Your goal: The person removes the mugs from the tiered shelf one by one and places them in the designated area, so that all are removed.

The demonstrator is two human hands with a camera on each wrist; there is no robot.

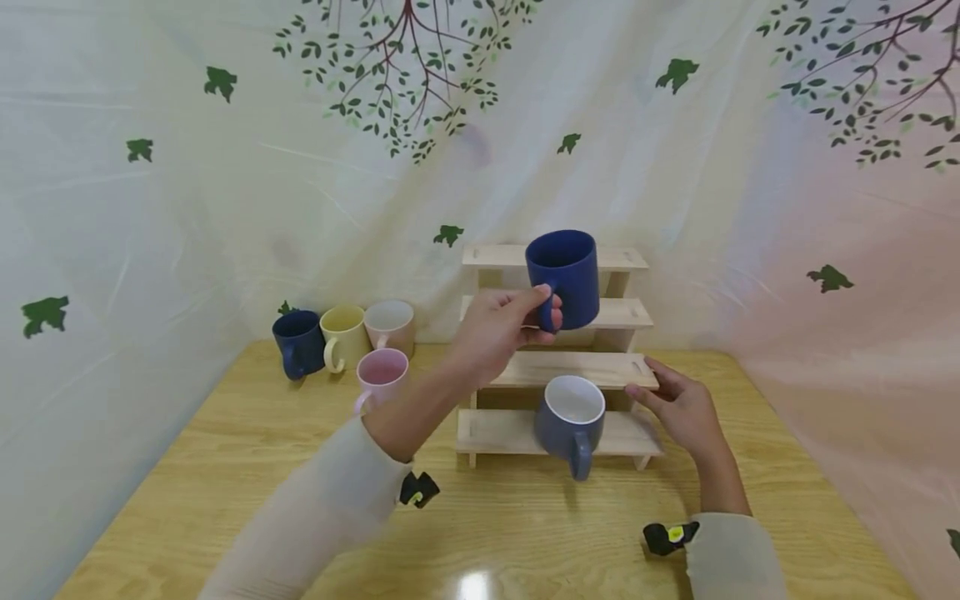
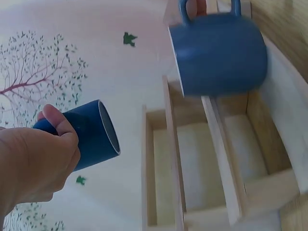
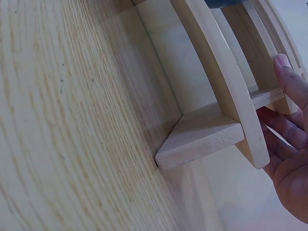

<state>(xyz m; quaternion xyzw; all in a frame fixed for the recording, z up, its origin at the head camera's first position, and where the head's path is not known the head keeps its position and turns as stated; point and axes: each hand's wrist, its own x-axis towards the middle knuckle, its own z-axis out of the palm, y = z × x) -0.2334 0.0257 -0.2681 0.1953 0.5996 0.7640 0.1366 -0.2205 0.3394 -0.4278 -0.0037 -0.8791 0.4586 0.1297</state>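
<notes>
Navy mug (image 1: 576, 287) up in left hand (image 1: 491, 333), right hand (image 1: 684, 410) on rack (image 1: 498, 369).
Left thumb and fingers pinch mug's handle (image 1: 546, 317), in front of upper shelves (image 1: 495, 255); right thumb and fingers grip second shelf's (image 1: 570, 367) end. Grey mug (image 1: 558, 429) upright on bottom shelf (image 1: 495, 429).

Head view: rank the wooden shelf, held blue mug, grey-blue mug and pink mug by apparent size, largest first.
1. Wooden shelf
2. Held blue mug and grey-blue mug: too alike to rank
3. Pink mug

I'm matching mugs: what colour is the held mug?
The mug is dark blue, clearest in the head view.
</notes>
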